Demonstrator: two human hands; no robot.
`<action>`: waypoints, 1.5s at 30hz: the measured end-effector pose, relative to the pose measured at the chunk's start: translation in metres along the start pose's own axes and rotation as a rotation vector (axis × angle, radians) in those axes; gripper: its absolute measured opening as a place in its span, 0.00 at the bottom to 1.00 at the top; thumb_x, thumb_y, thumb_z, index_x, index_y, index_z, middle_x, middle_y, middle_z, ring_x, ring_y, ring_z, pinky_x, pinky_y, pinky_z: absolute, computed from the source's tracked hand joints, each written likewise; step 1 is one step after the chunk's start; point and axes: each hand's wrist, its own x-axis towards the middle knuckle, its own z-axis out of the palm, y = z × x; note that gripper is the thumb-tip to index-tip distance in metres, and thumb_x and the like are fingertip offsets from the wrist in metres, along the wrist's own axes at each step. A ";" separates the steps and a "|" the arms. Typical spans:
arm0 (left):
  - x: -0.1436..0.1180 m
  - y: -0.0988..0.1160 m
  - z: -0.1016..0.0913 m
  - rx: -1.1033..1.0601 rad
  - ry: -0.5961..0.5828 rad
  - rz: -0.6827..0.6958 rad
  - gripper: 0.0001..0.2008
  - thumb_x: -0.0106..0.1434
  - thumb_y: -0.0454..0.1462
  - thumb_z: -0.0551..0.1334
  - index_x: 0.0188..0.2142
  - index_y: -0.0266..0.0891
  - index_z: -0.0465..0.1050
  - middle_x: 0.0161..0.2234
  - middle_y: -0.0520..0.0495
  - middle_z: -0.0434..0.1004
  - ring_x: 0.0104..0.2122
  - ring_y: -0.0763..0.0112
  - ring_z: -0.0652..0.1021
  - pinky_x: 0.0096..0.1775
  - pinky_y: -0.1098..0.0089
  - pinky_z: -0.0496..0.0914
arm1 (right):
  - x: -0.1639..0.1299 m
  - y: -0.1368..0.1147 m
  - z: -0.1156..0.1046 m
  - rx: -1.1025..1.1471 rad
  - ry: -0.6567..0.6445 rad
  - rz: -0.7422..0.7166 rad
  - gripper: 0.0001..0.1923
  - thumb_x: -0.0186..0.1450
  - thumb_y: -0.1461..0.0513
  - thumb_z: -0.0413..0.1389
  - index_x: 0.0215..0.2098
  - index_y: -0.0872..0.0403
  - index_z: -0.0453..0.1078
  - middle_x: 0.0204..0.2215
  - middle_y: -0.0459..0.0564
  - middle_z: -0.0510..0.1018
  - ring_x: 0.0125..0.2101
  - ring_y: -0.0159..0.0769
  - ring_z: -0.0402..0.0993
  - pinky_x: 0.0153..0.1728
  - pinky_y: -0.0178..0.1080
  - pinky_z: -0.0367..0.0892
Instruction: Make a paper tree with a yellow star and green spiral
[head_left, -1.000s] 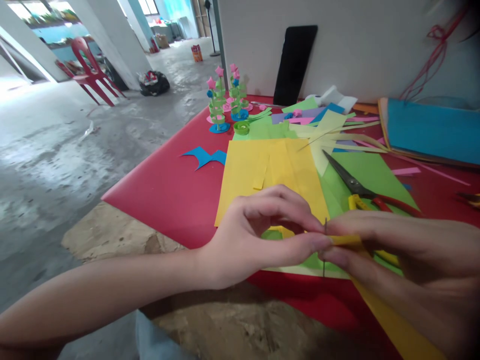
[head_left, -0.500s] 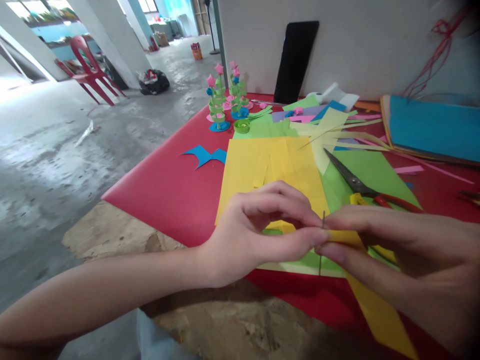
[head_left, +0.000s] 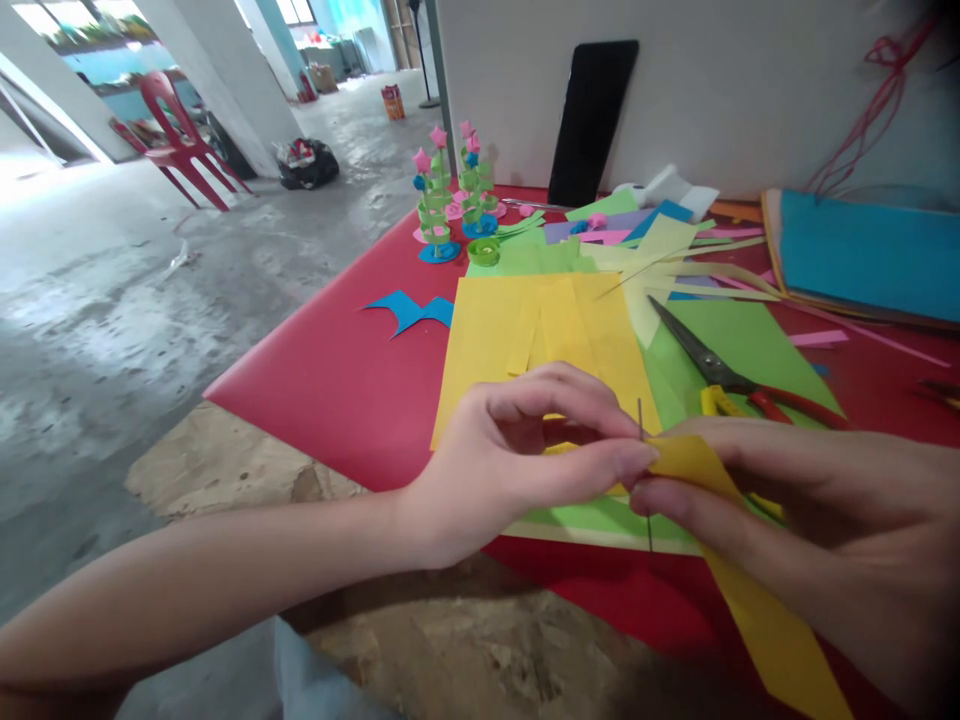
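Between my two hands a thin dark wire-like stick [head_left: 650, 530] stands roughly upright, crossing the end of a yellow paper strip [head_left: 772, 630]. My left hand [head_left: 555, 450] pinches strip and stick with thumb and forefinger. From the other side my right hand [head_left: 780, 510] also pinches the strip's end, and the long tail hangs below its fingers. The fingertips hide where the strip meets the stick. Under the hands lie yellow paper sheets [head_left: 487, 340] on green paper [head_left: 757, 345]. Scissors [head_left: 712, 365] lie open beyond my right hand.
Red paper [head_left: 322, 370] covers the table. Paper plants [head_left: 435, 210] with pink stars stand at the back left, near a green paper coil [head_left: 484, 252]. A blue cutout [head_left: 409, 310] lies left. A black phone [head_left: 592, 125] leans on the wall. Blue sheets [head_left: 870, 255] sit right.
The stick has tilted slightly the other way and its top shows higher. The yellow strip's end has turned up more in my fingers, and its tail has swung a little right.
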 end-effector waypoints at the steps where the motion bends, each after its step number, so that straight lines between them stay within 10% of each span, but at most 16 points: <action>1: 0.000 0.000 0.000 -0.003 -0.004 0.000 0.06 0.50 0.28 0.65 0.26 0.39 0.75 0.27 0.52 0.70 0.30 0.77 0.73 0.31 0.77 0.71 | 0.001 -0.001 -0.001 0.011 -0.006 0.020 0.03 0.56 0.57 0.57 0.25 0.44 0.68 0.16 0.33 0.72 0.13 0.24 0.64 0.12 0.22 0.61; 29: 0.000 0.002 -0.001 0.011 -0.058 0.055 0.06 0.51 0.26 0.64 0.28 0.36 0.75 0.27 0.51 0.71 0.32 0.80 0.72 0.36 0.79 0.69 | 0.001 -0.004 -0.003 0.054 -0.058 0.083 0.02 0.56 0.57 0.58 0.26 0.44 0.70 0.20 0.32 0.76 0.16 0.22 0.68 0.15 0.18 0.63; 45: 0.001 0.001 -0.002 -0.163 -0.020 -0.132 0.06 0.51 0.26 0.63 0.26 0.37 0.75 0.28 0.53 0.70 0.31 0.80 0.73 0.33 0.79 0.69 | 0.001 0.001 -0.001 0.073 -0.046 0.020 0.01 0.56 0.58 0.58 0.29 0.44 0.71 0.23 0.35 0.78 0.17 0.24 0.71 0.14 0.21 0.63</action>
